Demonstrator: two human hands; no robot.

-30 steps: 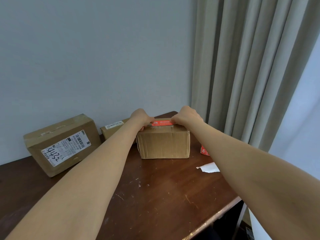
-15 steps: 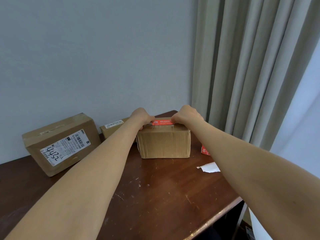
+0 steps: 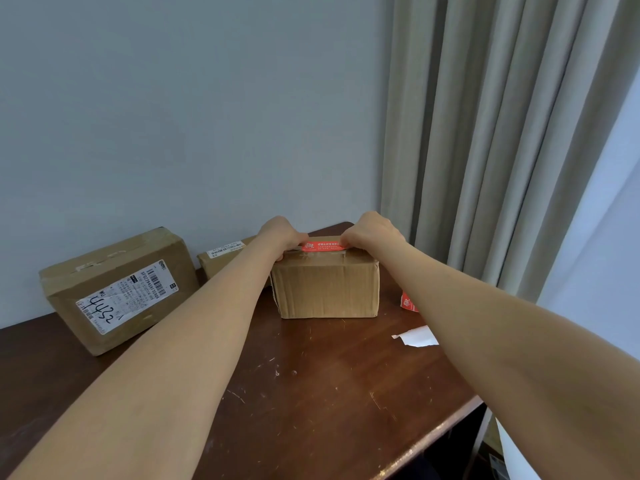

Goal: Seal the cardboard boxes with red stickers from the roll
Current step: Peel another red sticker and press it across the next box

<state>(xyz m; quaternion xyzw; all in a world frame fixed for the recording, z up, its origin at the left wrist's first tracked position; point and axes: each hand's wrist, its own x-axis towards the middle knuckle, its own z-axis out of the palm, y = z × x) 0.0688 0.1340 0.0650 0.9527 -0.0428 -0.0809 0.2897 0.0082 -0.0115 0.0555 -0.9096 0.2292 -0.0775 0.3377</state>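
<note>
Almost nothing has been shifted since the earlier frames: both hands are kept at the same spots on the box top, and only a slight drift of the view is noticed.

The left hand (image 3: 282, 233) and the right hand (image 3: 372, 232) are curled with knuckles up. Each is closed on one end of the red sticker (image 3: 323, 246), which is stretched between them. The fingertips themselves are hidden, so how hard they press cannot be told. The sticker is laid across the top of the middle box (image 3: 325, 289), at the centre of the frame.

The sticker is judged to be thin, light and limp, tacky on its underside and easily creased. It is best held by its two ends and kept taut until it is smoothed down. The box is corrugated and fairly stiff, though its top flaps may give under pressure, so it is better pressed near the edges.

Three cardboard boxes are counted:
- the middle box under the hands;
- a large labelled box (image 3: 117, 289) at the left;
- a small box (image 3: 225, 252) behind, against the wall.

One sticker is seen applied. One red piece (image 3: 408, 303), possibly the roll, is half hidden by the right forearm. One white paper scrap (image 3: 415, 336) lies on the table (image 3: 311, 393) at the right.
</note>
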